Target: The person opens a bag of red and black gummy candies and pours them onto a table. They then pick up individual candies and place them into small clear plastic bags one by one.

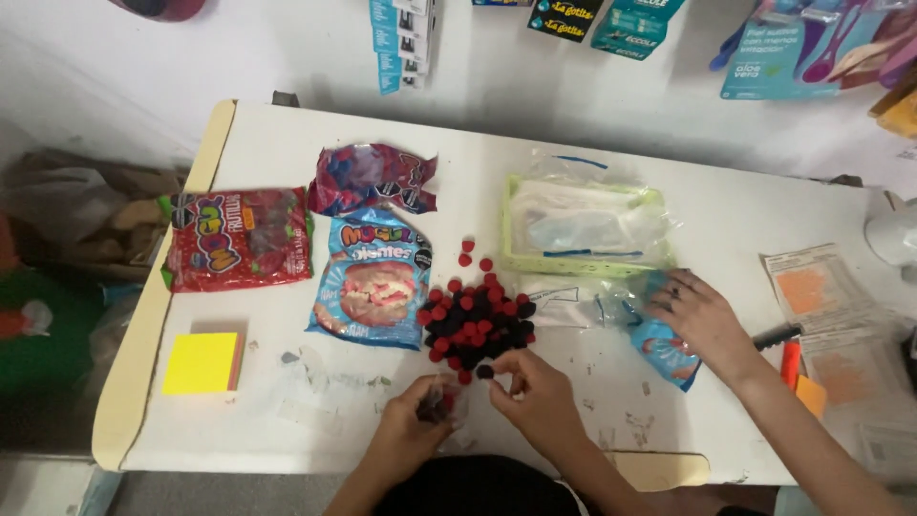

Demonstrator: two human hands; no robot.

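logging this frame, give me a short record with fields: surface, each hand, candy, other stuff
surface: white table
left hand: holds a small clear bag with a few candies inside
right hand: fingers pinch a dark candy at the pile's edge
pile: red and dark round candies, loose on the table
other hand: another person's, resting on a blue packet
nearby: red candy bag, yellow sticky notes

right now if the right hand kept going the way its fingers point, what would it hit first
Most likely the pile of red and black candies: the right hand points up and left, fingertips pinching at the pile's near edge. The blue candy bag lies further left, beyond it.
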